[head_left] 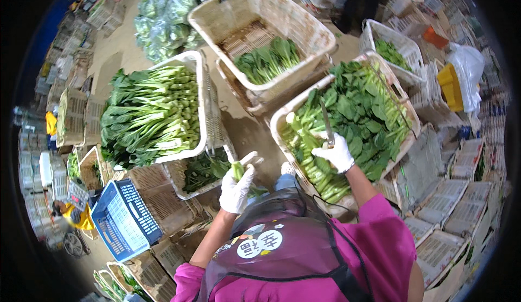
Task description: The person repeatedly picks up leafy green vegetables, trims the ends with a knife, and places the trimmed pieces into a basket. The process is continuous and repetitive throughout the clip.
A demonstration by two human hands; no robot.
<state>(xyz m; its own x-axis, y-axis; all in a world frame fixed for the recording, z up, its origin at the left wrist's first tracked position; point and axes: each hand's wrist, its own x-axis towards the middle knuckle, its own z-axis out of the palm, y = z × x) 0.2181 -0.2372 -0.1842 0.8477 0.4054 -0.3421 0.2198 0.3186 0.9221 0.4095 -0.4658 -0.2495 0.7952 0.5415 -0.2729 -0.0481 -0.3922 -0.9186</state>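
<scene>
In my gloved left hand is a leafy green stalk, its cut end pointing up. My right hand, also in a white glove, grips a knife with the blade pointing away from me. Beneath it a crate holds leafy green vegetables; one thick pale stalk lies beside the knife, and I cannot tell whether the right hand touches it. At left, a white crate is heaped with leafy greens, their cut ends facing right.
Ahead, a large beige crate holds some greens. Below the heaped crate, a lower crate contains dark leaves. A blue crate stands at lower left. Bagged vegetables lie beyond, and a person's dark-clothed legs are at top right.
</scene>
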